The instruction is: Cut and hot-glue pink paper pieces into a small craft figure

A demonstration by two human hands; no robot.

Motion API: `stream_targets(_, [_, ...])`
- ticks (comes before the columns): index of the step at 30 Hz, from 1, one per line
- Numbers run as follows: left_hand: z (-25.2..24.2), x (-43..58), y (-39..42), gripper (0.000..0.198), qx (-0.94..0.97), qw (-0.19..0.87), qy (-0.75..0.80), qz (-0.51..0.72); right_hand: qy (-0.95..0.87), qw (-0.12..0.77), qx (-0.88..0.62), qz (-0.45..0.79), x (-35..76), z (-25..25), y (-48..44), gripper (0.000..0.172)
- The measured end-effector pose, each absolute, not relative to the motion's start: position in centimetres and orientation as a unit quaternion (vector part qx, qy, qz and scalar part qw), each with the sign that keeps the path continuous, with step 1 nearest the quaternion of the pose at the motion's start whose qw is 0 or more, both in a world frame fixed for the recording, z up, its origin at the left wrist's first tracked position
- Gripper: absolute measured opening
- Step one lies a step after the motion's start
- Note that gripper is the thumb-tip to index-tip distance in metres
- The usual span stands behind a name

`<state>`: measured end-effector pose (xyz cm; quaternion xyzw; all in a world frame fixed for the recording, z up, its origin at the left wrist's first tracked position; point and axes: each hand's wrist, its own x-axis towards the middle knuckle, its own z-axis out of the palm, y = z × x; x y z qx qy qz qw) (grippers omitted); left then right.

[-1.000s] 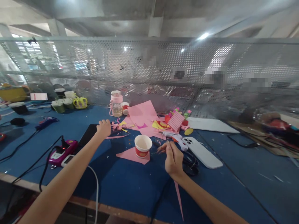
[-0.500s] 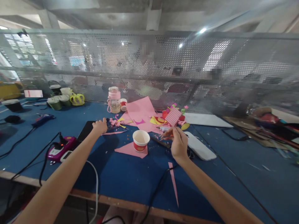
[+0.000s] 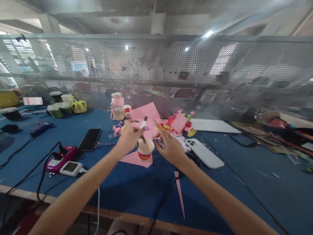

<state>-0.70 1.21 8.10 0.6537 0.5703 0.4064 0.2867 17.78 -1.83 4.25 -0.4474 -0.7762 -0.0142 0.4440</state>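
My left hand (image 3: 128, 138) is raised over the blue table (image 3: 127, 186) with its fingers closed on a small white-and-black pen-like tool (image 3: 143, 124), tip pointing up. My right hand (image 3: 168, 147) hovers close beside it, fingers stretched up toward the tool, and I see nothing in them. A white and red paper cup (image 3: 145, 150) stands on a pink paper scrap (image 3: 133, 159) just below and between both hands. A long pink paper strip (image 3: 179, 192) lies on the table under my right forearm.
Left of the cup lie a black phone (image 3: 90, 139), a magenta device (image 3: 61, 159) with cables and a white power bank (image 3: 70, 168). A white phone (image 3: 204, 152) and glue gun (image 3: 182, 143) are to the right. Pink paper sheets (image 3: 144, 114), a pink bottle (image 3: 117, 106) and a mesh fence (image 3: 220, 81) stand behind.
My left hand lifted off the black phone area and came right with the pen-like tool in it. My right hand moved left to meet it above the cup.
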Motion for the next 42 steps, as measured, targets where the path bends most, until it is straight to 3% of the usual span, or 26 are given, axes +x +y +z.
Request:
stream_targets(3, [7.8, 3.2, -1.2, 0.045, 0.654, 0.388, 0.472, 0.446, -0.825, 0.365, -0.418, -0.103, 16.8, 4.5, -1.6, 0.039])
stream_targets(8, [8.6, 4.0, -2.0, 0.046, 0.719, 0.436, 0.367, 0.399, -0.769, 0.454, -0.441, -0.088, 18.0, 4.1, -0.9, 0.018])
stream_targets(10, [9.0, 3.2, -1.9, 0.036, 0.760, 0.360, 0.361, 0.404, -0.720, 0.518, -0.461, 0.020, 18.9, 4.3, -0.9, 0.021])
stream_targets(12, [9.1, 2.5, -1.8, 0.030, 0.806, 0.172, 0.374, 0.425, -0.658, 0.570, -0.446, 0.208, 19.2, 4.7, -1.1, 0.034])
stream_targets(14, [8.7, 2.3, -1.5, 0.020, 0.862, 0.023, 0.347, 0.370, -0.588, 0.590, -0.390, 0.393, 19.0, 5.3, -1.6, 0.042])
stream_targets(16, [8.1, 2.4, -1.2, 0.012, 0.903, -0.039, 0.318, 0.285, -0.532, 0.595, -0.338, 0.498, 18.5, 5.7, -2.0, 0.045])
stream_targets(19, [7.3, 2.6, -0.7, 0.019, 0.914, -0.043, 0.328, 0.234, -0.495, 0.580, -0.316, 0.564, 17.7, 6.0, -2.3, 0.045])
stream_targets(28, [7.7, 1.3, -1.1, 0.027, 0.902, -0.127, 0.376, 0.171, -0.522, 0.527, -0.280, 0.609, 17.7, 6.2, -2.7, 0.048])
stream_targets(42, [8.9, -0.3, -3.6, 0.025, 0.943, -0.091, 0.251, 0.199, -0.504, 0.533, -0.240, 0.636, 17.6, 5.8, -6.2, 0.041])
